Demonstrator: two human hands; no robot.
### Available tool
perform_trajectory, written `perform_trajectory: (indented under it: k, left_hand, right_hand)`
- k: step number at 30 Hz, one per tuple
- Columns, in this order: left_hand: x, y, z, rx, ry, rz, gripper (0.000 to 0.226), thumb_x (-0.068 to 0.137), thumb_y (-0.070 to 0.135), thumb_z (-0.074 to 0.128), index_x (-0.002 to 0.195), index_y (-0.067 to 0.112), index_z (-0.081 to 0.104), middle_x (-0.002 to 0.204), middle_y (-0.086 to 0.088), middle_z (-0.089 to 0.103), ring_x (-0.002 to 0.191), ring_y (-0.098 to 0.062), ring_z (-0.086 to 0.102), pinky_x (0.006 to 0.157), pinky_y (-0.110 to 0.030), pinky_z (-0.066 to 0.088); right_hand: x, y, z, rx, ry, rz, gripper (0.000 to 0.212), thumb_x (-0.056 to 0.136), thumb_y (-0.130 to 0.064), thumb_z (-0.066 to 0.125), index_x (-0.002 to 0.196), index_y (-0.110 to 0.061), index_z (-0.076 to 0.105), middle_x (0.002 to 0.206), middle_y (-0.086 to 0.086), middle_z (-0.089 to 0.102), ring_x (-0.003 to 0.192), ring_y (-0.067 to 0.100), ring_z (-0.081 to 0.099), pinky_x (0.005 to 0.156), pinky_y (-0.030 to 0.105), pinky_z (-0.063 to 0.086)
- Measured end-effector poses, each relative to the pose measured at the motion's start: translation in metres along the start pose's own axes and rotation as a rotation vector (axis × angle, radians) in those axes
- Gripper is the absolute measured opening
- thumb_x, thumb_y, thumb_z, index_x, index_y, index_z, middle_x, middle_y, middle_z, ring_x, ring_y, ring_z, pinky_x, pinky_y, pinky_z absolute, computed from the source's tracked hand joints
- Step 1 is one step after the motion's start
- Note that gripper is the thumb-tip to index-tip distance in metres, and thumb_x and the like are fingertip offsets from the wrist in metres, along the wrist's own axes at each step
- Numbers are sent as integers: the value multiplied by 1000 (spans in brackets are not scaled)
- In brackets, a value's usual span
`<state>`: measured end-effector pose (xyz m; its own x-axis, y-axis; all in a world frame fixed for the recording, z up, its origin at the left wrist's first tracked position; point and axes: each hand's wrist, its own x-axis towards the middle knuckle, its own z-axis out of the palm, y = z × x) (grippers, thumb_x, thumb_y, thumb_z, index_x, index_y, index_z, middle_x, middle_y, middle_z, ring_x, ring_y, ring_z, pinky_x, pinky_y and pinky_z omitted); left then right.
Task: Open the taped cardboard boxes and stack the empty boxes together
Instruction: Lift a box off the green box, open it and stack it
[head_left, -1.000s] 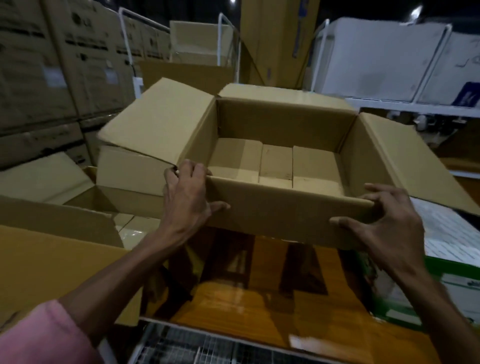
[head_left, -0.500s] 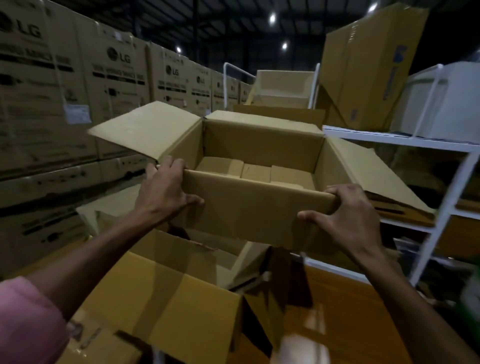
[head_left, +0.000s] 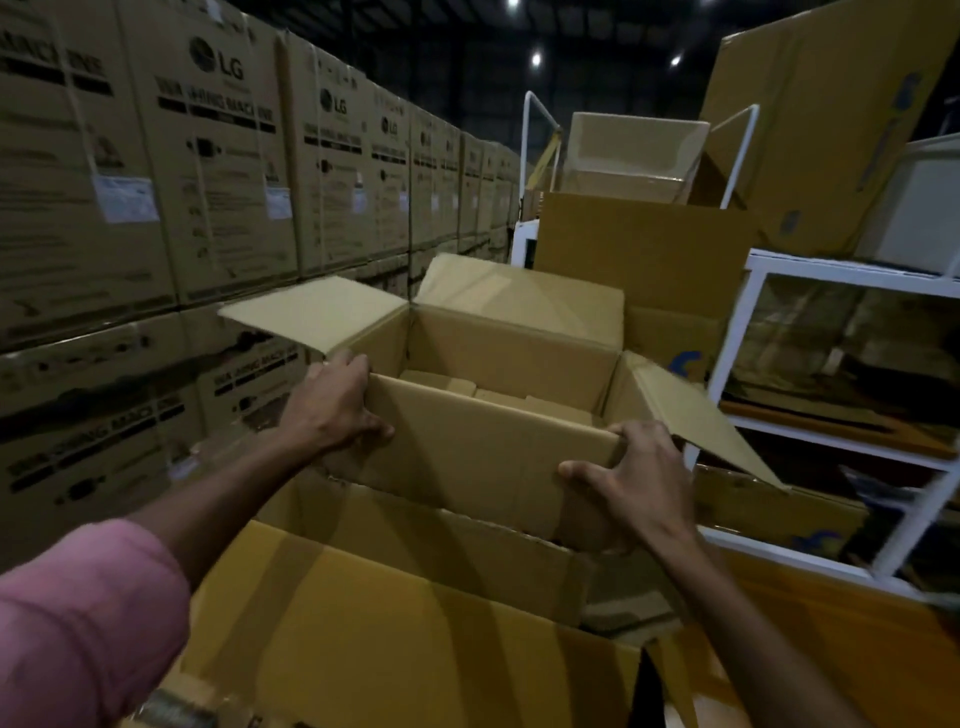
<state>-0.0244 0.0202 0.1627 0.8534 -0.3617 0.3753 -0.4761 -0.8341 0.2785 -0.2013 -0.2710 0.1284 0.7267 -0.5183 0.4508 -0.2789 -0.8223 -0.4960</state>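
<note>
I hold an open brown cardboard box (head_left: 478, 457) in the air in front of me, its four flaps spread outward. My left hand (head_left: 332, 402) grips the near-left corner of its rim, fingers over the edge. My right hand (head_left: 636, 478) grips the near-right corner, thumb on the front wall. Inside, the folded bottom flaps show. Directly below it sits a larger open cardboard box (head_left: 395, 623) with its flaps up, and the held box hangs over its far side.
A wall of stacked printed cartons (head_left: 171, 218) runs along the left. A white metal shelf frame (head_left: 831, 415) stands at the right with boxes on and behind it. More open cartons (head_left: 639, 249) rise behind the held box.
Both hands have carried the box to the left, away from the white shelf, and it now hangs over the larger open box. The grip on both corners is unchanged.
</note>
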Motion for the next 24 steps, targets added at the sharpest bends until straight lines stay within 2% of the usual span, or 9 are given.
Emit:
perform_trajectory:
  k: [4,8,11,13,15,18,21,24]
  left_hand:
    - [11,-21,24,-33,-86,-11,54,70,46,88,96,26,45,113,0,44,110,-27,46,86,-47,52]
    - [25,-31,41,-37,-163,-33,54,73,42,87,103,25,45,133,-8,45,122,-33,44,92,-49,51]
    - [33,-35,57,-7,-196,-53,59,75,39,86,119,18,52,144,-10,39,126,-36,41,97,-51,48]
    - [35,-38,69,35,-226,-56,65,77,40,85,127,16,52,145,-10,38,126,-38,40,98,-52,47]
    - [35,-44,81,75,-268,-63,67,79,41,84,131,17,50,144,-9,39,125,-39,40,96,-51,48]
    - [37,-65,93,27,-331,-79,65,84,43,79,135,19,48,141,-10,44,119,-36,49,95,-49,53]
    - [43,-87,101,-61,-380,-115,61,88,50,72,136,21,49,136,-10,52,116,-31,55,98,-53,52]
    - [51,-89,98,-130,-426,-121,46,98,48,59,134,20,55,129,-8,58,116,-29,57,103,-52,47]
  right_hand:
    - [1,-8,26,-16,-44,41,73,71,-58,85,127,-17,62,125,5,56,109,24,56,81,36,49]
    - [7,-11,47,-51,-104,78,74,72,-64,81,127,-21,58,128,5,54,113,28,56,87,46,55]
    - [13,-11,57,-181,-213,99,70,80,-68,71,128,-20,53,136,7,50,115,31,56,82,40,51]
    - [15,-9,65,-237,-291,130,70,85,-65,67,133,-18,50,145,9,44,119,34,56,83,42,49]
    - [15,-8,75,-262,-343,156,70,88,-65,64,137,-17,49,152,11,39,125,38,53,92,49,49]
    - [20,-6,87,-279,-416,161,68,93,-65,56,142,-18,46,157,11,35,133,41,46,101,55,46]
    - [26,-7,95,-244,-532,193,61,97,-59,54,142,-18,46,155,11,38,138,42,37,103,53,42]
    - [26,-1,102,-196,-590,194,53,99,-56,52,138,-20,50,150,9,42,138,37,36,105,50,37]
